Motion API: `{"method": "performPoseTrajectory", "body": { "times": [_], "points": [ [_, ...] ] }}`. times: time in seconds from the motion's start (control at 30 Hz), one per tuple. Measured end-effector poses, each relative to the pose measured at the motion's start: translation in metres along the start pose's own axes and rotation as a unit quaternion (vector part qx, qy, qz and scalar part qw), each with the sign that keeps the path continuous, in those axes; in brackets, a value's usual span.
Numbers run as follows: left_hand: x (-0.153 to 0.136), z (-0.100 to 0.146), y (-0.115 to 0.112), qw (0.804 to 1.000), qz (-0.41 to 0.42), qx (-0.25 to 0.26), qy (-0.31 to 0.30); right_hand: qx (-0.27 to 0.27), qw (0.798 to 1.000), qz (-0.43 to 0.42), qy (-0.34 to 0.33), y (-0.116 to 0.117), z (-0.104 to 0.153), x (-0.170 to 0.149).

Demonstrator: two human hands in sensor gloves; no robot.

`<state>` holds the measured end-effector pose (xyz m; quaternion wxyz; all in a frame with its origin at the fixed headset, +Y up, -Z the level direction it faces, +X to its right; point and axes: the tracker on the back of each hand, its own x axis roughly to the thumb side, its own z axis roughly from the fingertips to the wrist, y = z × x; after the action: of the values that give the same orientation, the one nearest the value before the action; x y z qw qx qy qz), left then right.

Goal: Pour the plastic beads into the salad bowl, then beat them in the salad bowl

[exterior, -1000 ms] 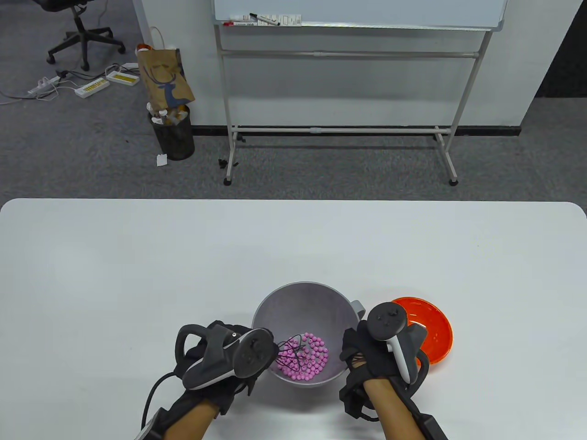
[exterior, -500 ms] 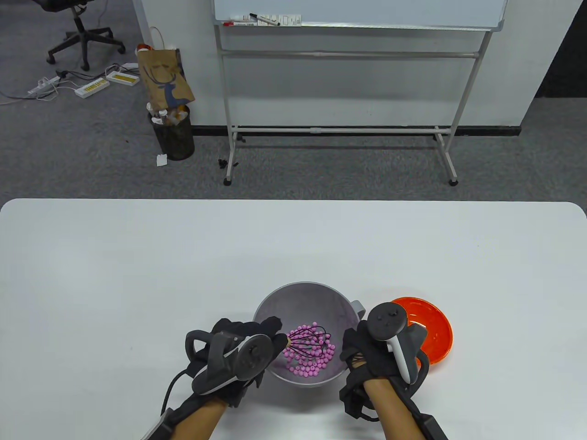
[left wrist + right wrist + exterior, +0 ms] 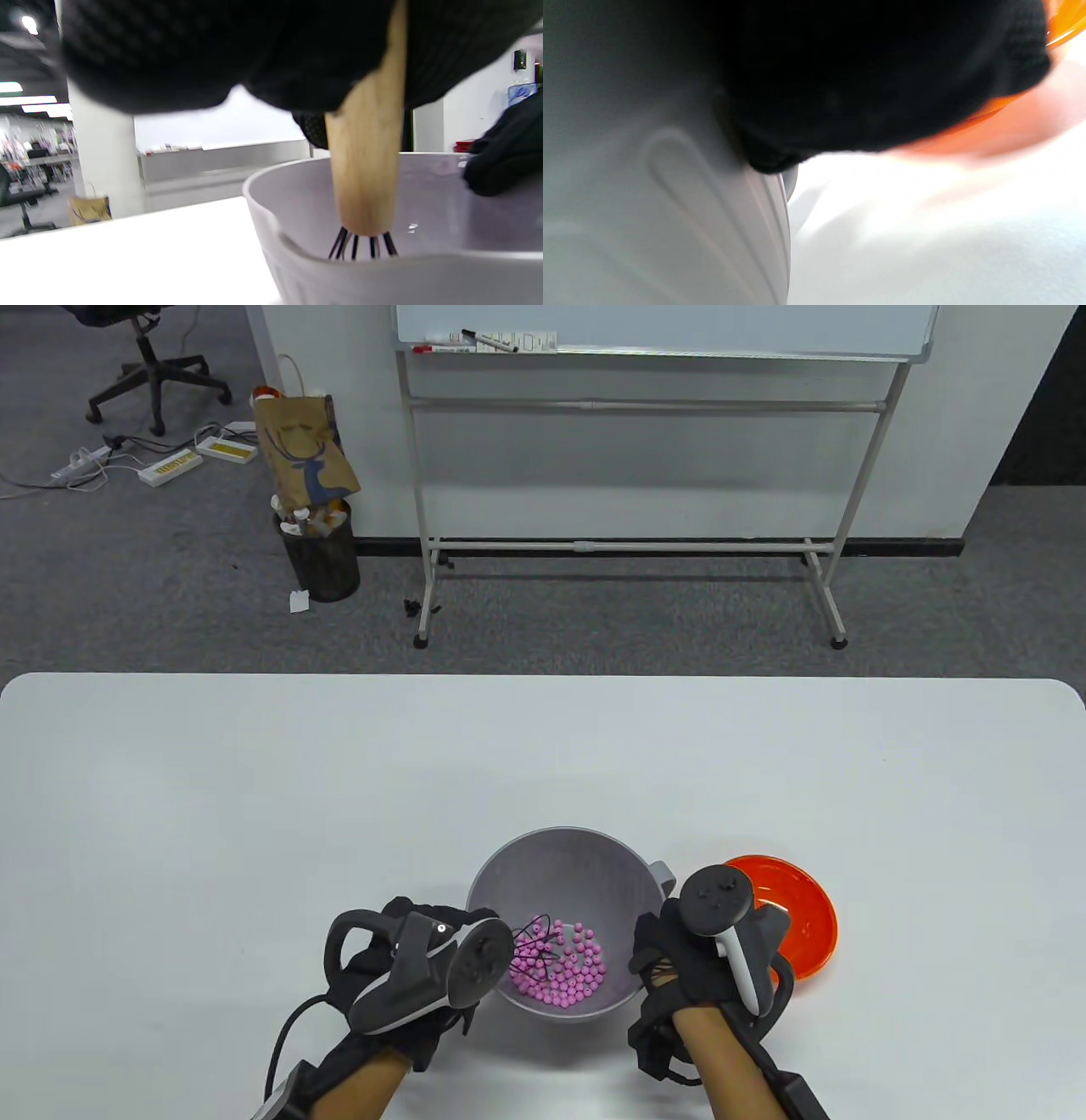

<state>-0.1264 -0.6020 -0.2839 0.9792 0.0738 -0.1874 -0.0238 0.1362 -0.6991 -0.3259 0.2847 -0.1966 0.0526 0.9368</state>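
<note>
The grey salad bowl (image 3: 562,833) stands near the table's front edge, with several pink plastic beads (image 3: 564,976) on its bottom. My left hand (image 3: 462,925) sits at the bowl's left rim and grips the wooden handle (image 3: 365,169) of a whisk. The whisk's black wires (image 3: 534,942) dip into the left part of the beads. My right hand (image 3: 657,946) holds the bowl's right rim, and its glove (image 3: 861,76) lies against the bowl's outer wall (image 3: 649,190). The trackers hide most of the fingers in the table view.
An orange bowl (image 3: 802,908) sits just right of my right hand, touching or nearly touching the salad bowl's side. The white table (image 3: 254,814) stretches far and to both sides. A whiteboard stand (image 3: 628,543) and a bin (image 3: 321,551) are on the floor beyond.
My left hand swept the whisk right across the beads, then pulled it back to the bowl's left side. The beads shifted. The right hand and the bowl stayed put.
</note>
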Motion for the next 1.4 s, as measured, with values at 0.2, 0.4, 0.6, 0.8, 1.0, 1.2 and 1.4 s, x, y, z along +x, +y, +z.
{"method": "performPoseTrajectory", "body": {
  "times": [0.2, 0.4, 0.6, 0.8, 1.0, 1.2, 1.4],
  "points": [
    [0.003, -0.004, -0.017, 0.996, 0.085, 0.009, -0.025, -0.001, 1.0, 0.001, 0.0, 0.0, 0.0, 0.0],
    [0.005, -0.006, -0.028, 0.996, 0.062, 0.06, -0.009, -0.001, 1.0, 0.001, 0.0, 0.0, 0.0, 0.0],
    [-0.002, -0.006, -0.034, 0.992, 0.013, 0.124, 0.005, -0.001, 1.0, 0.001, 0.0, 0.0, 0.0, 0.0],
    [-0.006, -0.004, -0.026, 0.994, -0.018, 0.111, 0.007, 0.0, 1.0, 0.001, 0.001, 0.0, 0.0, 0.0],
    [-0.004, -0.002, -0.006, 0.998, -0.04, 0.046, -0.003, 0.0, 1.0, 0.002, 0.0, 0.0, 0.0, 0.0],
    [-0.004, -0.001, -0.001, 0.998, 0.05, -0.003, -0.047, 0.0, 1.0, 0.003, 0.0, 0.0, 0.0, 0.0],
    [0.011, -0.004, -0.023, 0.996, 0.05, 0.063, -0.05, -0.001, 1.0, 0.004, 0.0, 0.0, 0.0, 0.0]
  ]
}}
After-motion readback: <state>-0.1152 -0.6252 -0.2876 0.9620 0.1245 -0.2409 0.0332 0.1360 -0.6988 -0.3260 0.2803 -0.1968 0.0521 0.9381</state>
